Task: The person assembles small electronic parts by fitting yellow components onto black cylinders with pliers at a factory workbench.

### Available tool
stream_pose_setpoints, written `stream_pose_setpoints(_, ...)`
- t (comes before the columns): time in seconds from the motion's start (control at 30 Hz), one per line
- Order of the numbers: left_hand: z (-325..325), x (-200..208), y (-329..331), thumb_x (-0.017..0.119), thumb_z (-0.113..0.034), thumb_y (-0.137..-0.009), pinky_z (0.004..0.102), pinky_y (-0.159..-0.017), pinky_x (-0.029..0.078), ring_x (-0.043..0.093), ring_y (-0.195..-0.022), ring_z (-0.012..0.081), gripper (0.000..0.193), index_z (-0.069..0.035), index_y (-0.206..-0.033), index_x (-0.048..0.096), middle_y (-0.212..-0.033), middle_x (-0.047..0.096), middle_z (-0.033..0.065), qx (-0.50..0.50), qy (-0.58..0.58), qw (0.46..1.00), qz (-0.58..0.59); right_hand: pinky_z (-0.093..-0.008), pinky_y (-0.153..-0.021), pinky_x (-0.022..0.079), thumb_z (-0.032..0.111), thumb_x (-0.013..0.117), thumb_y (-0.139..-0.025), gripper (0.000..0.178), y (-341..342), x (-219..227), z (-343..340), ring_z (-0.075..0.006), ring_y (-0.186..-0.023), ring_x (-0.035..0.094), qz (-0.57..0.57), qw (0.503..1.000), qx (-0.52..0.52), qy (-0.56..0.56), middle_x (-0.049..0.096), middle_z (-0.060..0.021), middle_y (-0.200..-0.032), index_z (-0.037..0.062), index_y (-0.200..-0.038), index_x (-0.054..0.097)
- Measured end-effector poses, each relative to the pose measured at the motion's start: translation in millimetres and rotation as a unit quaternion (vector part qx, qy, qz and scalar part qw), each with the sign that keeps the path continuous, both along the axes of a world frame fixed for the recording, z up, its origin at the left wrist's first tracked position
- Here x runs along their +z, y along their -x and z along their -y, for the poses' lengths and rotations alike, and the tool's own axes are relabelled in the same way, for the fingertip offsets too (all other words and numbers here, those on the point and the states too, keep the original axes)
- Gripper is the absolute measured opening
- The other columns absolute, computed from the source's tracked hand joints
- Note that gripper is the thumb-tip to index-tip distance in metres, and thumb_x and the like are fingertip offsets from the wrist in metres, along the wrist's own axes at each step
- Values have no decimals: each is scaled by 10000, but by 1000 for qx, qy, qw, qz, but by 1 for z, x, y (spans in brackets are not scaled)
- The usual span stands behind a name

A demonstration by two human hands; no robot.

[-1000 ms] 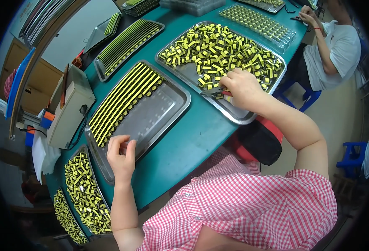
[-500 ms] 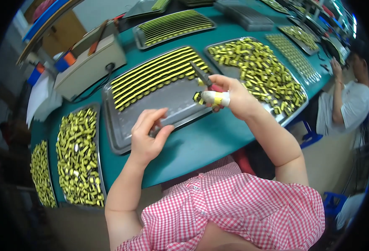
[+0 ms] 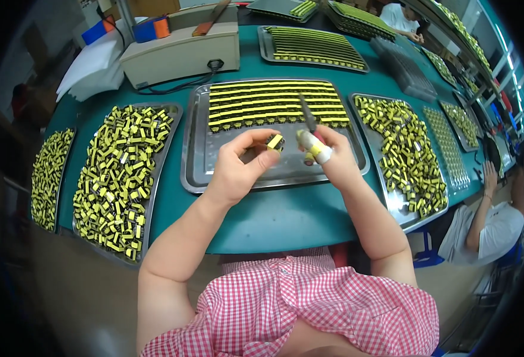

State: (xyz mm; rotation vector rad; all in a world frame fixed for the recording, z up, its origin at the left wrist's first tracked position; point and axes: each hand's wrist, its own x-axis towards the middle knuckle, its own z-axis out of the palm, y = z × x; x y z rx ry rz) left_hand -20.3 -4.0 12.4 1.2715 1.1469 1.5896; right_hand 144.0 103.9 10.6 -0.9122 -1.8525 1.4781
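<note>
My left hand pinches a small yellow-and-black transformer between thumb and fingers, over the front part of a metal tray. Close to its right, my right hand is closed around pliers whose dark jaws point up and away; a bit of red handle shows. White and yellow wrapping covers a digit of that hand. Whether its fingertips hold anything else, I cannot tell. Beyond both hands, rows of the same yellow-topped transformers fill the far part of the tray.
Trays of loose transformers flank the middle one: a left tray, another pile at far left, and a right tray. Behind stand a beige box with a black cable and a filled tray. A co-worker sits at right.
The view has swung left. My left hand, empty before, now grips a transformer that was at my right hand's fingertips. My hands have come closer together; the pliers stay in the right.
</note>
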Motion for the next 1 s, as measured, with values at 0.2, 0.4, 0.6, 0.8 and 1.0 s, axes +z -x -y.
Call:
stream_pose_setpoints(0.2,-4,-10,6,565,-120,-869,244,-617,427,509,-707,119,327,-1,-1167,499,-1028,590,131,-64,19,980,186,-314,-594,446,297,706,-746,316,-6,2,10,-232,-616,543,67,958,-101,-261,555,-97,-695,18,-838,588)
stream_pose_setpoints(0.4,-5,-9,5,552,-152,-884,252,-621,430,515,-733,122,334,-7,-1179,491,-1052,576,146,-84,32,973,211,-269,-552,461,179,769,-670,283,-9,8,17,-158,-577,558,85,922,-100,-363,585,-76,-673,11,-837,614)
stream_pose_setpoints(0.6,-7,-13,8,556,-156,-882,254,-628,428,518,-755,117,346,-7,-1185,480,-1054,574,145,-68,34,977,198,-266,-567,497,144,792,-628,308,-11,9,20,-178,-608,606,95,902,-109,-407,602,-83,-701,13,-838,609)
stream_pose_setpoints(0.8,-8,-14,7,569,-152,-874,252,-625,424,515,-749,111,335,-8,-1166,490,-1013,587,116,-56,32,979,193,-269,-582,505,119,798,-609,321,-13,10,19,-190,-645,618,98,885,-109,-442,605,-84,-726,13,-841,604)
stream_pose_setpoints(1.0,-9,-16,8,602,-137,-850,241,-625,422,504,-709,107,341,-6,-1148,498,-979,590,97,-40,43,981,183,-278,-589,500,115,795,-604,324,-13,10,18,-195,-657,615,106,884,-107,-443,604,-79,-738,14,-843,600)
